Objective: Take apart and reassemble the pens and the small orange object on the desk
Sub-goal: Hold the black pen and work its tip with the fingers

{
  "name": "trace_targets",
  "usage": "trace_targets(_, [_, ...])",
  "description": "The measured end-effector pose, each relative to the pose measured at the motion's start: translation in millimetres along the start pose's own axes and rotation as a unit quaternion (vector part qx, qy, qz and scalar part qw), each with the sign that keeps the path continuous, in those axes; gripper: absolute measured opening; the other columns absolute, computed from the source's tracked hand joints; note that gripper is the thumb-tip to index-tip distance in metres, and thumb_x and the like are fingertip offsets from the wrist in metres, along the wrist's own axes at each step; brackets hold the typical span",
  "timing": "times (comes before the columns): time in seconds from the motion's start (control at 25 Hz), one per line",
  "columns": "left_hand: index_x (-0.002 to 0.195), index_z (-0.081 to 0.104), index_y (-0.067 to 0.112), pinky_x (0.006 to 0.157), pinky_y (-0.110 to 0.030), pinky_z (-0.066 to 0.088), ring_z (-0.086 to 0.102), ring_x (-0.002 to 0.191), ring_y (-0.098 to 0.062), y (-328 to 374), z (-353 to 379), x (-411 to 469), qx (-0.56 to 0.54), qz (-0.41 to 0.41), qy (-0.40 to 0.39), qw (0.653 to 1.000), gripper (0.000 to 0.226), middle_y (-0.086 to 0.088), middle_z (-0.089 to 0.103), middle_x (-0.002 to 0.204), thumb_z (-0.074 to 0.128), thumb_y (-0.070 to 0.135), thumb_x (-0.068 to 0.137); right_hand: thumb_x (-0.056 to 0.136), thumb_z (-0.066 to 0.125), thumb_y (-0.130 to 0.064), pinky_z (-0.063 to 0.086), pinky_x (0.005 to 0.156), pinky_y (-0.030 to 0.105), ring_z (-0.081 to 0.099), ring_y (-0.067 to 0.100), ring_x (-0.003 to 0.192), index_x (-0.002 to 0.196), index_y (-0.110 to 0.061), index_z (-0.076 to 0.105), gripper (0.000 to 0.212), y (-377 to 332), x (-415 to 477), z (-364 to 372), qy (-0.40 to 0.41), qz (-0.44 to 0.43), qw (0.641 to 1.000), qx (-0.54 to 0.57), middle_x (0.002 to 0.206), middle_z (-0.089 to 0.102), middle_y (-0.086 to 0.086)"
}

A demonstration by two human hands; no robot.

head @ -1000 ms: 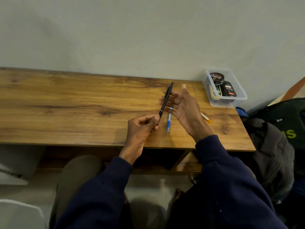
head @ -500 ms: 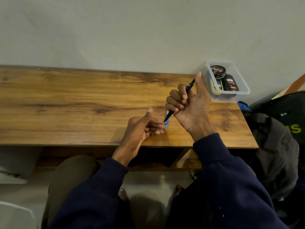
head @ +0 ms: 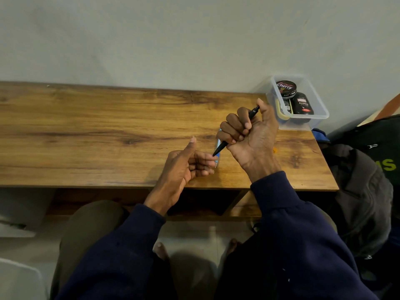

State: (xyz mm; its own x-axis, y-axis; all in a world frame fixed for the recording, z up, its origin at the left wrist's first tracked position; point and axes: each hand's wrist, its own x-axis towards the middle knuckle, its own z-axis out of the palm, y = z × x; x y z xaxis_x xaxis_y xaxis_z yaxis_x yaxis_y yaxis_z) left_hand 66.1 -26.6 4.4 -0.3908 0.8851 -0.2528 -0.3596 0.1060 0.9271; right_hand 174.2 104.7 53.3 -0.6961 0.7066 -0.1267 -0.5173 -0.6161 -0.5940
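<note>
Right of centre in the frame, the right hand [head: 249,135] is fisted around a black pen [head: 251,114], four fingers curled over the barrel and the thumb laid along its upper end near the click button. The pen slants from upper right down to lower left, its pointed tip sticking out below the little finger. The left hand [head: 188,163] sits just beside that tip, thumb raised, fingers loosely curled and half open; its fingertips [head: 211,157] seem to touch the tip, though whether they pinch it I cannot tell.

The black pen looks light, rigid and smooth, so a full-fist hold on the barrel suits twisting. The tapered nose cone is probably the piece to unscrew, and it wants a firm pinch from finger pads, since slick plastic may slip. Any spring or refill inside would be small and apt to drop or roll.

Partly hidden behind both hands, a blue pen [head: 217,148] lies on the wooden desk [head: 108,137]. A speck of orange [head: 275,150] shows on the desk right of the wrist, perhaps the small orange object; too little is visible to say. Upper right, a clear plastic tub [head: 320,114] holds dark tins.
</note>
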Motion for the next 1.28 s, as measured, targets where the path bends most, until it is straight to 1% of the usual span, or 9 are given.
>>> trace_targets(0.12, [0.087,0.08,0.006,0.067,-0.024,0.06,0.074,0.075,-0.022,-0.1,0.5,-0.4,0.0,0.002,0.004,1.0,0.056,-0.018,0.079,0.09,0.044,0.043,0.108,0.1,0.038,-0.057,0.011,0.05,0.028,0.011,0.01,0.048,0.049,-0.017,0.035,0.065,2.0,-0.7,0.8,0.003,0.0,1.0,-0.001,0.052,0.012,-0.004])
trace_targets(0.2, [0.086,0.079,0.007,0.066,-0.024,0.06,0.075,0.075,-0.022,-0.2,0.5,-0.3,-0.001,0.0,0.008,1.0,0.054,-0.018,0.079,0.09,0.045,0.043,0.107,0.1,0.038,-0.053,0.011,0.049,0.027,0.011,0.01,0.047,0.048,-0.017,0.036,0.063,2.8,-1.0,1.2,0.003,-0.004,1.0,-0.002,0.051,0.013,-0.004])
trace_targets(0.4, [0.09,0.078,0.002,0.065,-0.023,0.059,0.074,0.073,-0.021,-1.1,-0.9,0.6,0.005,0.001,0.005,1.0,0.057,-0.018,0.079,0.089,0.044,0.044,0.107,0.099,0.038,-0.054,0.011,0.05,0.028,0.01,0.011,0.048,0.048,-0.017,0.036,0.064,1.2,-0.9,1.1,0.006,-0.012,1.0,0.005,0.051,0.012,-0.004])
trace_targets(0.52, [0.089,0.079,0.003,0.065,-0.023,0.059,0.074,0.073,-0.021,-1.1,-0.7,0.6,0.005,0.0,0.007,1.0,0.057,-0.018,0.079,0.089,0.044,0.043,0.107,0.1,0.036,-0.05,0.012,0.048,0.026,0.01,0.011,0.047,0.047,-0.017,0.036,0.063,0.0,-1.2,1.3,0.005,-0.017,1.0,0.006,0.05,0.012,-0.004])
trace_targets(0.64, [0.088,0.08,0.004,0.064,-0.022,0.058,0.074,0.072,-0.02,-1.0,-0.5,0.4,0.005,0.002,0.006,1.0,0.057,-0.018,0.079,0.088,0.044,0.043,0.107,0.1,0.036,-0.052,0.013,0.046,0.026,0.01,0.011,0.047,0.047,-0.017,0.035,0.064,-1.0,-1.9,1.6,0.012,-0.02,1.0,0.016,0.05,0.012,-0.004])
trace_targets(0.8, [0.092,0.077,0.0,0.064,-0.023,0.058,0.074,0.071,-0.02,-1.0,-0.8,0.5,-0.005,0.0,0.006,1.0,0.056,-0.017,0.078,0.087,0.045,0.044,0.106,0.1,0.034,-0.048,0.013,0.045,0.025,0.01,0.011,0.047,0.046,-0.017,0.036,0.062,-1.1,-2.4,1.7,0.017,-0.027,0.999,0.012,0.05,0.012,-0.004])
trace_targets(0.92, [0.091,0.078,0.0,0.064,-0.023,0.058,0.073,0.071,-0.02,-1.5,-0.8,0.8,-0.008,0.0,0.005,1.0,0.056,-0.018,0.078,0.087,0.045,0.043,0.106,0.1,0.036,-0.051,0.014,0.043,0.025,0.01,0.011,0.047,0.047,-0.017,0.034,0.063,-1.4,-2.3,1.5,0.023,-0.028,0.999,0.017,0.05,0.012,-0.004])
trace_targets(1.08, [0.09,0.079,0.002,0.064,-0.023,0.059,0.074,0.071,-0.021,-1.7,-1.5,0.6,-0.009,-0.001,0.007,1.0,0.055,-0.019,0.078,0.088,0.046,0.044,0.105,0.1,0.035,-0.047,0.015,0.043,0.024,0.011,0.011,0.047,0.047,-0.017,0.036,0.062,-0.9,-2.2,1.1,0.022,-0.03,0.999,0.013,0.045,0.018,-0.005])
trace_targets(1.28, [0.087,0.08,0.003,0.064,-0.023,0.059,0.074,0.071,-0.021,-1.4,-1.7,0.5,-0.008,-0.001,0.007,1.0,0.056,-0.019,0.078,0.087,0.047,0.045,0.105,0.1,0.034,-0.047,0.014,0.044,0.024,0.01,0.011,0.047,0.047,-0.017,0.036,0.061,-0.7,-3.0,1.7,0.024,-0.032,0.999,0.012,0.051,0.011,-0.004])
